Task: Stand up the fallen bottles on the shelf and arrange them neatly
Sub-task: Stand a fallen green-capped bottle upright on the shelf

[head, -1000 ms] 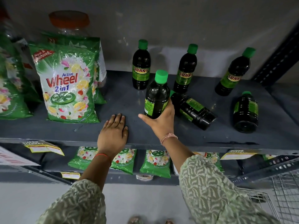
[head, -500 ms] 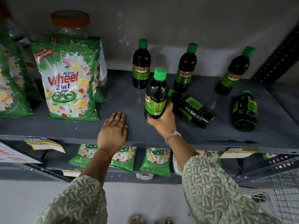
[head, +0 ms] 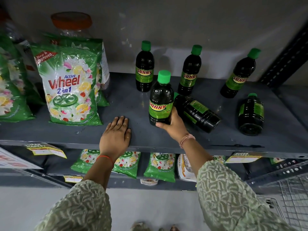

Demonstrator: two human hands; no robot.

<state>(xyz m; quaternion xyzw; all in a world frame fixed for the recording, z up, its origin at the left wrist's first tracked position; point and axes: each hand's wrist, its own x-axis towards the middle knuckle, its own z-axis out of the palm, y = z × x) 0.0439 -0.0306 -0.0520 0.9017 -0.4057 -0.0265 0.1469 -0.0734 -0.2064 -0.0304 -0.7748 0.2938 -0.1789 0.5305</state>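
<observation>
Dark bottles with green caps and green SUNNY labels are on a grey shelf [head: 166, 144]. My right hand [head: 173, 125] grips one upright bottle [head: 160, 99] near its base, label facing me. Just right of it a fallen bottle [head: 196, 112] lies on its side, its cap hidden behind the held one. Another fallen bottle [head: 251, 112] lies farther right, base toward me. Three bottles stand at the back: left [head: 144, 67], middle [head: 189, 72], right [head: 238, 75]. My left hand [head: 116, 135] rests flat on the shelf, fingers apart, holding nothing.
Green Wheel detergent bags [head: 70, 85] stand at the shelf's left, with an orange-lidded jar [head: 71, 22] behind them. A dark perforated upright [head: 286, 60] bounds the right end. Smaller detergent packets [head: 160, 165] sit on the lower shelf. A wire basket [head: 293, 197] is at bottom right.
My right hand turned the upright bottle so its SUNNY label now faces me; the bottle stays at the same spot. My left hand has not moved.
</observation>
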